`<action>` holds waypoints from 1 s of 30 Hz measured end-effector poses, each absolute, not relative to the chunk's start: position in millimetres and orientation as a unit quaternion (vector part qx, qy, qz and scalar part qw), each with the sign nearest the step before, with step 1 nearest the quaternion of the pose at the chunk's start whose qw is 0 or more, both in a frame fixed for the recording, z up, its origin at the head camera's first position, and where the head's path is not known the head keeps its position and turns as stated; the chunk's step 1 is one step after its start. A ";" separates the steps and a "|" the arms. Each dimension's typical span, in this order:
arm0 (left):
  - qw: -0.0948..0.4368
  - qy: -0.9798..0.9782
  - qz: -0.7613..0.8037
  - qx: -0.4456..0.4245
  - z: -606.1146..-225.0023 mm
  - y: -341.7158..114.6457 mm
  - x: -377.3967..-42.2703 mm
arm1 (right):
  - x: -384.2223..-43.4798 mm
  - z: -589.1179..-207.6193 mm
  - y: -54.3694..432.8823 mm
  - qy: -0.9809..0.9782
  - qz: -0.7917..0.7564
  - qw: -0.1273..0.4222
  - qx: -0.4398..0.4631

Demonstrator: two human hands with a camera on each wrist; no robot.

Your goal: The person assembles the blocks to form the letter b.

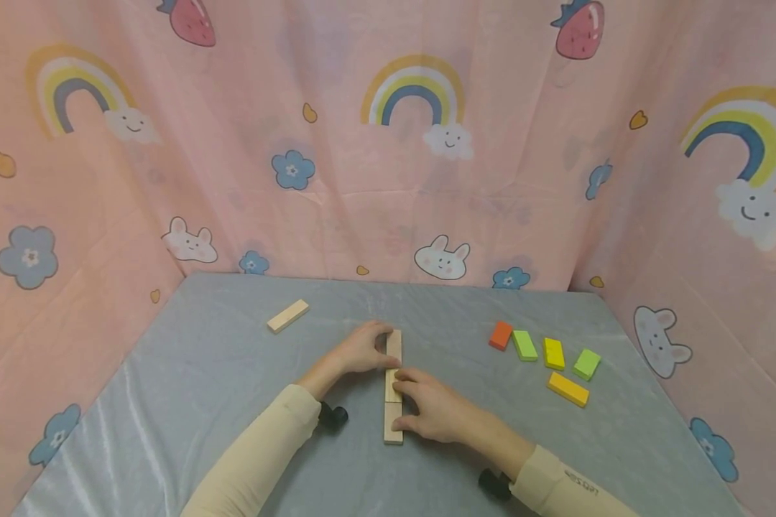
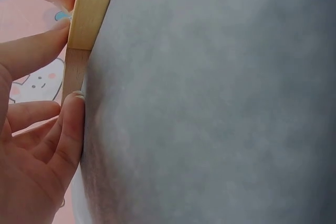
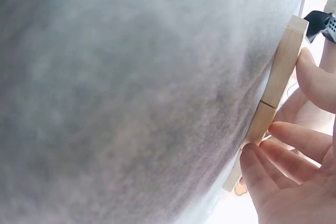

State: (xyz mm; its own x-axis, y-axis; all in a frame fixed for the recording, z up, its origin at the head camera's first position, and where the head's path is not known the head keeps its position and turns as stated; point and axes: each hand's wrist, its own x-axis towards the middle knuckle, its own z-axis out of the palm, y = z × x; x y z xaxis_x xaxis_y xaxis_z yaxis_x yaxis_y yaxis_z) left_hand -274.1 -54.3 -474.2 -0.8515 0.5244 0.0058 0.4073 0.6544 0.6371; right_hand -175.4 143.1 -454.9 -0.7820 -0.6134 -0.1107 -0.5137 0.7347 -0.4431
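Note:
Three plain wooden blocks [image 1: 393, 421] lie end to end in a straight row on the grey cloth. My left hand [image 1: 362, 350] is on the left side of the row. Its thumb and fingers hold the farthest wooden block [image 2: 76, 72] near its two ends. From the right, my right hand [image 1: 441, 411] touches the row with spread, fairly straight fingers. The right thumb rests against the nearest wooden block [image 3: 284, 66], and the fingertips lie along the middle wooden block [image 3: 261, 120]. The hands come close together at the middle block.
Another plain wooden block [image 1: 288, 316] lies at the back left. On the right are an orange-red block [image 1: 501, 335], two green blocks [image 1: 525, 345], and two yellow blocks [image 1: 568, 388]. A pink printed curtain [image 1: 362, 215] stands around the table's back and sides.

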 end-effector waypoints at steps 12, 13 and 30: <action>0.116 0.908 0.295 0.273 -464.3 -55.3 -279.2 | -173.5 -453.9 143.4 0.922 -0.205 0.130 -0.301; 0.116 0.909 0.293 0.274 -462.2 -55.7 -279.4 | -173.5 -453.8 143.4 0.922 -0.205 0.130 -0.301; 0.074 0.916 0.314 0.238 -431.4 -92.3 -285.0 | -174.3 -454.6 143.4 0.924 -0.189 0.116 -0.311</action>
State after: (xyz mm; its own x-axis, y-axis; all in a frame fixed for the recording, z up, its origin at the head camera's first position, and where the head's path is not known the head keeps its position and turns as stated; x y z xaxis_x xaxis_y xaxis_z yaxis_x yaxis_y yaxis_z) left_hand -285.0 -92.3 -431.4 -0.8759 0.4824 0.0131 0.3892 0.6901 0.6102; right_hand -174.3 143.4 -454.6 -0.7801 -0.6181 -0.0969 -0.5304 0.7354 -0.4217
